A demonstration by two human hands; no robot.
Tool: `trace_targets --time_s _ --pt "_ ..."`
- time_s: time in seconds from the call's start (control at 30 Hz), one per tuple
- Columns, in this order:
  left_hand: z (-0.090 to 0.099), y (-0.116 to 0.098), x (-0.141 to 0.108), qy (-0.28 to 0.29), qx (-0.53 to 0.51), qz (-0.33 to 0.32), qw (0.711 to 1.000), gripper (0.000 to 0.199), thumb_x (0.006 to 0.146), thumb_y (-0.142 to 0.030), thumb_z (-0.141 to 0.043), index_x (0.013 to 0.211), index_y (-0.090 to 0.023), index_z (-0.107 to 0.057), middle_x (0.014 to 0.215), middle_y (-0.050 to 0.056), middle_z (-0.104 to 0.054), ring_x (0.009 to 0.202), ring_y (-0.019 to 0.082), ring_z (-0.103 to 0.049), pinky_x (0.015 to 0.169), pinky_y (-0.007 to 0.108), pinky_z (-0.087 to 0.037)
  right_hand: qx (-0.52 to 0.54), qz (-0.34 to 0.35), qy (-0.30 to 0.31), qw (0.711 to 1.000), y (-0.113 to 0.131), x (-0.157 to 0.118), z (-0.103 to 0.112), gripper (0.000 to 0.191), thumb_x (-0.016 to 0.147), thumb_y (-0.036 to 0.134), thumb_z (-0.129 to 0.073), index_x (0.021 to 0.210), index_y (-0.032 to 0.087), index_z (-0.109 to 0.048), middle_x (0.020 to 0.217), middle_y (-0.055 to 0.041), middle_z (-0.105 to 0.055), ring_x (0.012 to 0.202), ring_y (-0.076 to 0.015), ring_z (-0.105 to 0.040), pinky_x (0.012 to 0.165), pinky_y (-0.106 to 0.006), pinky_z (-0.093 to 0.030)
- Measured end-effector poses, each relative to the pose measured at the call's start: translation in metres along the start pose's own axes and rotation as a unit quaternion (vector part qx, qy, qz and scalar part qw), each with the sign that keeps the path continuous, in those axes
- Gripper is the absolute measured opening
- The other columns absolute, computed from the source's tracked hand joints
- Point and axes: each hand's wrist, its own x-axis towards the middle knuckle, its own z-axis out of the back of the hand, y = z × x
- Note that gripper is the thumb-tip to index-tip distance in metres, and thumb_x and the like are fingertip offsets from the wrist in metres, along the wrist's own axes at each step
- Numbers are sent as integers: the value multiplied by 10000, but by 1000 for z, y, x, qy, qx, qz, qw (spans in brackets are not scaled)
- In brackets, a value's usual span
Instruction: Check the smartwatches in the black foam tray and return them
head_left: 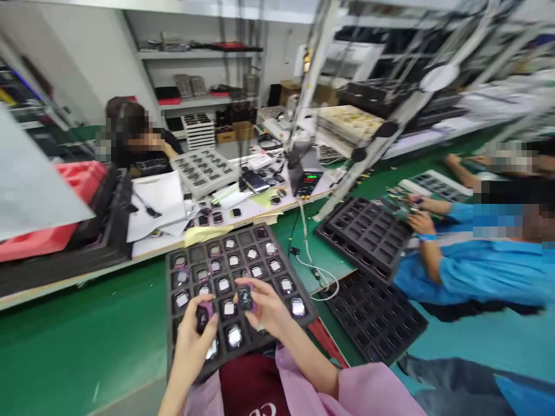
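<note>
My left hand (193, 335) is closed round a small dark watch case with a purple edge (203, 316), gripped between thumb and fingers. Slightly higher and to the right, my right hand (269, 309) pinches another watch case (245, 297), whose dark face with fine detail is turned toward me. Both hands are over a black compartment tray (312, 312). Many of its pockets hold square watch cases, some with bright reflective faces, such as the watch case (235, 335) between my forearms. A few pockets at the far side hold nothing. My fingers partly cover both held pieces.
Right of my tray are a stacked black tray (368, 231) and a lower black tray (377, 318). A white cable (325, 289) loops on the green bench (87, 323). Behind stand a lit digital meter (309, 184) and a grey tray (203, 170). Co-workers sit right and across.
</note>
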Motion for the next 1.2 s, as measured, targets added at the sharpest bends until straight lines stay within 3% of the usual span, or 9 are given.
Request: trace_targets --time_s 0.2,0.27,0.4,0.53,0.9,1.2 --pt "5 -9 6 21 1 -43 999 242 760 -168 -579 1001 -194 -574 865 11 -592 834 172 -568 800 282 -457 -64 -18 7 998 8 6 -5 452 753 398 -709 1150 193 -635 926 -95 -711 360 -65 -505 317 -193 -345" --pt "6 -7 6 32 -13 -29 999 275 771 -161 -575 1042 -198 -551 879 10 -575 827 165 -561 778 276 -463 -91 -34 10 995 9 8 -7 475 770 417 -689 1186 198 -616 939 -104 -708 387 -81 -528 342 -210 -379" --pt "7 1 6 93 -91 23 991 435 803 -209 -589 1215 -218 -448 909 7 -508 692 113 -529 594 224 -477 -141 -55 23 988 7 9 -12 495 819 425 -632 1247 187 -559 1081 -149 -677 485 -124 -595 416 -264 -469" --pt "10 8 7 125 -177 29 976 434 836 -238 -555 1244 -223 -408 957 30 -497 814 152 -591 623 248 -531 -164 -53 40 984 3 9 -14 442 813 373 -649 1214 212 -558 1198 -143 -621 565 -143 -634 439 -264 -491" --pt "11 4 7 119 -200 42 972 377 836 -236 -513 1210 -207 -466 971 54 -571 819 177 -615 642 283 -554 -206 -23 24 978 1 9 -9 619 799 303 -657 1375 213 -451 1189 -154 -651 565 -155 -643 450 -281 -499" --pt "10 4 6 119 -209 50 969 364 836 -239 -518 1195 -199 -468 960 54 -570 840 182 -615 650 282 -545 -206 -14 33 978 0 8 -9 592 821 281 -639 1378 215 -450 1193 -156 -653 570 -158 -650 459 -280 -495"
